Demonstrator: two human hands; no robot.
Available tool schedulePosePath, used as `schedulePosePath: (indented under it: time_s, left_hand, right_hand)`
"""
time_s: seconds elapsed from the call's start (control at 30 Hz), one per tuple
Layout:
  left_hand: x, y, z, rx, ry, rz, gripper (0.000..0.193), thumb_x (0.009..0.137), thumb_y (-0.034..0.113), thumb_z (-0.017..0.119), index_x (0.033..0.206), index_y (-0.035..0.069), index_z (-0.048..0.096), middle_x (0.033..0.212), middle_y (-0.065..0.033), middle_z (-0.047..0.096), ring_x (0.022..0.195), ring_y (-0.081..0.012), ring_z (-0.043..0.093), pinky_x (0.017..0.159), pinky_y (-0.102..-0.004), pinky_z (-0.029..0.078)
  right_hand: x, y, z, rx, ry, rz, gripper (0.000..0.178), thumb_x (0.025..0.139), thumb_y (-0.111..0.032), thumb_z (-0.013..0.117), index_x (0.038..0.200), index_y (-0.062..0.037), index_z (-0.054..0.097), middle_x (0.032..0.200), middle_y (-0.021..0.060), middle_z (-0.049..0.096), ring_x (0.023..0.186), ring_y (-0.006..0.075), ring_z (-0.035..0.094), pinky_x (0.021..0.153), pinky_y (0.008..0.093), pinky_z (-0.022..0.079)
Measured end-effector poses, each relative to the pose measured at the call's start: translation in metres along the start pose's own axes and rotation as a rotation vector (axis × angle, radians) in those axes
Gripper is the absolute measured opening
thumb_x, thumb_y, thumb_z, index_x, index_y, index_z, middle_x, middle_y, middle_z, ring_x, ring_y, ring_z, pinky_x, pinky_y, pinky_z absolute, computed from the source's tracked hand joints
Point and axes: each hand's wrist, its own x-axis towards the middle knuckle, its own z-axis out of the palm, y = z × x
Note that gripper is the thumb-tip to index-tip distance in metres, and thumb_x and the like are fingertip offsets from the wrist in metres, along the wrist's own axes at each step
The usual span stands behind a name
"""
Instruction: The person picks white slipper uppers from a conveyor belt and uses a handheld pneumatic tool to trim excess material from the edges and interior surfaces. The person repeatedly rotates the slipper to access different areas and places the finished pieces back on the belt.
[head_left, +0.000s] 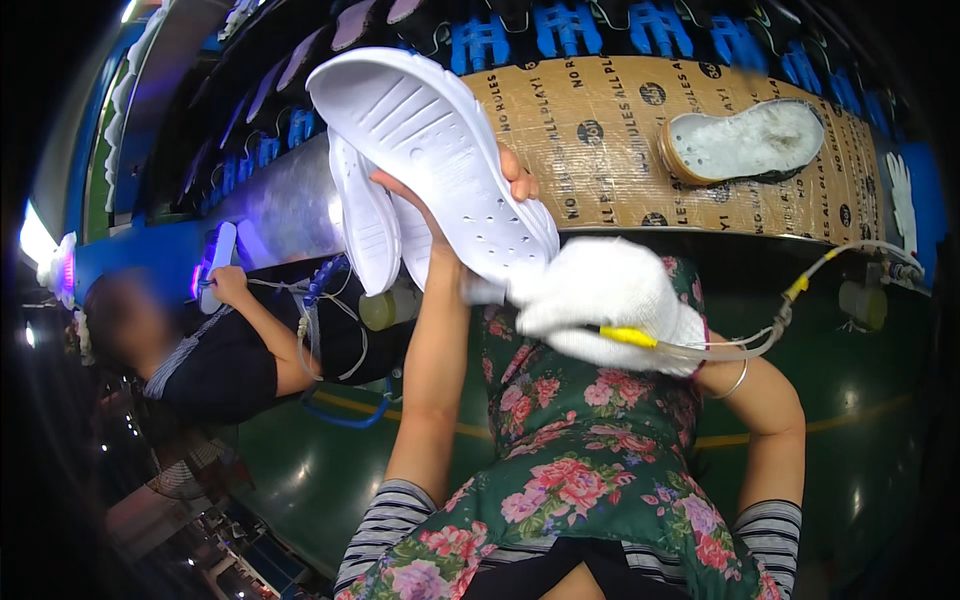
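A large white shoe sole (430,140) is tilted up in front of me, its grooved, perforated face turned towards me. My left hand (518,178) is bare and closed around it, with fingertips showing over the right edge. More white soles (362,215) hang just behind and left of it; what holds them is hidden. My right hand (615,300), in a white knitted glove, is closed near the sole's lower end. A thin clear tube (735,350) with yellow tape runs into that hand. A blurred tip (485,291) pokes out by the sole; the tool itself is mostly covered.
Brown printed cardboard (590,150) covers the bench, bearing a whitish, worn shoe sole (745,142). A white glove (901,200) lies at the far right. Blue clamps (568,30) line the back. At left, another person (230,345) holds a sole (220,262).
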Motion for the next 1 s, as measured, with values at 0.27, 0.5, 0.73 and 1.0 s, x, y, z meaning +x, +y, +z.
schedulePosePath:
  time_s: [0.27,0.5,0.73,1.0]
  left_hand:
    - [0.014,0.01,-0.01,0.139,-0.046,-0.288,0.129,0.07,0.104,0.05,0.157,0.009,0.044,0.108,-0.0292,0.067,0.086,-0.039,0.07,0.067,-0.0496,0.059]
    - [0.012,0.028,-0.031,0.469,0.095,-0.532,0.117,0.08,0.091,0.057,0.153,0.0,0.051,0.136,-0.0265,0.067,0.115,-0.0375,0.072,0.089,-0.051,0.064]
    - [0.036,0.023,-0.003,1.191,0.257,-0.474,0.112,0.089,0.092,0.04,0.158,0.004,0.05,0.147,-0.0212,0.061,0.133,-0.0318,0.063,0.108,-0.0393,0.055]
    - [0.039,-0.003,-0.021,0.475,0.396,0.339,0.058,0.111,0.039,0.039,0.141,-0.008,0.055,0.135,-0.0213,0.067,0.122,-0.0315,0.067,0.111,-0.0443,0.054]
  right_hand:
    - [-0.009,0.001,0.012,0.0,-0.105,-0.024,0.025,0.075,-0.009,0.084,0.099,-0.0155,0.079,0.108,0.0061,0.079,0.089,0.0272,0.074,0.075,0.0399,0.061]
    - [-0.009,0.011,0.019,-0.206,-0.25,-0.065,0.036,0.07,-0.004,0.084,0.104,-0.0128,0.077,0.112,0.0097,0.077,0.09,0.0293,0.075,0.078,0.0412,0.059]
    - [-0.009,0.008,-0.001,-0.005,-0.102,0.184,0.018,0.078,0.0,0.083,0.095,-0.0064,0.079,0.106,0.0139,0.08,0.086,0.0277,0.076,0.074,0.0358,0.059]
    - [-0.015,0.013,-0.025,0.893,0.748,0.839,0.024,0.092,0.0,0.073,0.116,0.0054,0.075,0.11,0.0147,0.077,0.088,0.0178,0.071,0.078,0.0289,0.056]
